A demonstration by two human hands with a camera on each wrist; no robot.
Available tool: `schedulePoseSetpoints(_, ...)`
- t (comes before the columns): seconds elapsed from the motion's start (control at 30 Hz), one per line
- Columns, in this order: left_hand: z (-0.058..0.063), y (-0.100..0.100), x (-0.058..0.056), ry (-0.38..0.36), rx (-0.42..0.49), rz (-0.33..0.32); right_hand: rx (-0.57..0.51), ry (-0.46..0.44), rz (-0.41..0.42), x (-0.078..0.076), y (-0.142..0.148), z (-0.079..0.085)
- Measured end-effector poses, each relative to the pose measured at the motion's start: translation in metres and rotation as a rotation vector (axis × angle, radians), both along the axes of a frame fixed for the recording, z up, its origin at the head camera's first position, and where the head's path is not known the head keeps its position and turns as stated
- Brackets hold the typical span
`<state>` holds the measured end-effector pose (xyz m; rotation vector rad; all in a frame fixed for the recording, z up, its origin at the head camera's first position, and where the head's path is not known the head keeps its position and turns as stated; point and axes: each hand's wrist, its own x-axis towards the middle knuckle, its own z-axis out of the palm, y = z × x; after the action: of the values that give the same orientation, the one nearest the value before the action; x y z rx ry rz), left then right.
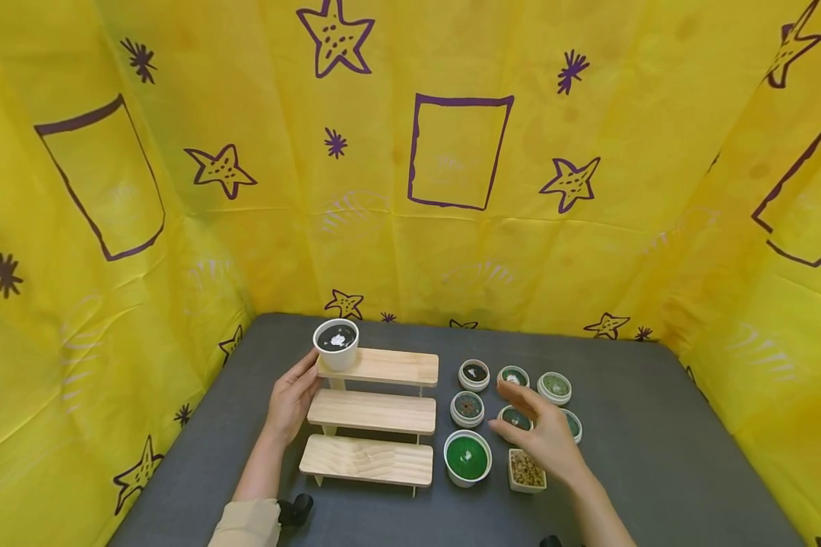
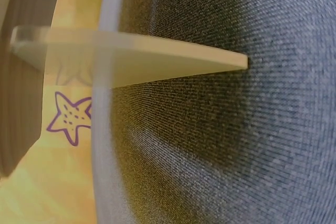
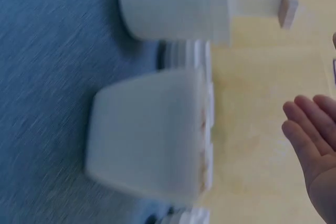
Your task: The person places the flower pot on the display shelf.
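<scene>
My left hand [image 1: 292,399] is at the left end of a three-tier wooden shelf stand [image 1: 376,414], its extended fingers against the end of the top board, just below a white cup [image 1: 337,354] with dark contents. That cup stands on the top board's left end. My right hand [image 1: 543,437] hovers over a group of small round pots, thumb and fingers spread apart with nothing between them. Under it are a pot with dark green contents [image 1: 516,417] and a square white pot of brown granules [image 1: 526,471]. The left wrist view shows a wooden support [image 2: 157,56] but no hand.
A larger white cup with green contents [image 1: 467,459] stands right of the lowest board. Behind it are several small round pots, including a dark one [image 1: 474,374] and a pale green one [image 1: 555,387]. Yellow patterned cloth [image 1: 451,266] borders the grey table [image 1: 657,441].
</scene>
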<state>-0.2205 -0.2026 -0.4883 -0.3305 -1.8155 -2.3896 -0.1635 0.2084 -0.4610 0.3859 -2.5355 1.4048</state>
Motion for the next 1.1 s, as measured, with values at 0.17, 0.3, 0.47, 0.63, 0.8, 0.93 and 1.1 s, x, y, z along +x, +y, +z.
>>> schedulePoseSetpoints(0.17, 0.0, 0.0, 0.0, 0.011, 0.003, -0.005, 0.008, -0.064, -0.029, 0.006, 0.015, -0.007)
schedulePoseSetpoints(0.3, 0.0, 0.0, 0.0, 0.022, 0.008, -0.002, 0.033, -0.104, -0.033, 0.008, 0.026, -0.013)
schedulePoseSetpoints(0.47, 0.0, 0.001, 0.0, 0.039, 0.025, -0.007, 0.009, -0.175, 0.028, 0.012, 0.041, -0.018)
schedulePoseSetpoints(0.63, 0.0, 0.002, 0.0, 0.033, 0.022, 0.0, -0.009, -0.218, 0.145, 0.014, 0.055, -0.021)
schedulePoseSetpoints(0.8, -0.001, 0.001, 0.001, 0.031, 0.028, -0.006, -0.014, -0.28, 0.198, 0.016, 0.064, -0.024)
schedulePoseSetpoints(0.93, 0.0, 0.001, 0.0, 0.03, 0.019, -0.008, -0.03, -0.303, 0.214, 0.018, 0.072, -0.027)
schedulePoseSetpoints(1.1, 0.0, 0.001, -0.002, 0.038, 0.044, -0.016, -0.042, -0.287, 0.284, 0.019, 0.079, -0.034)
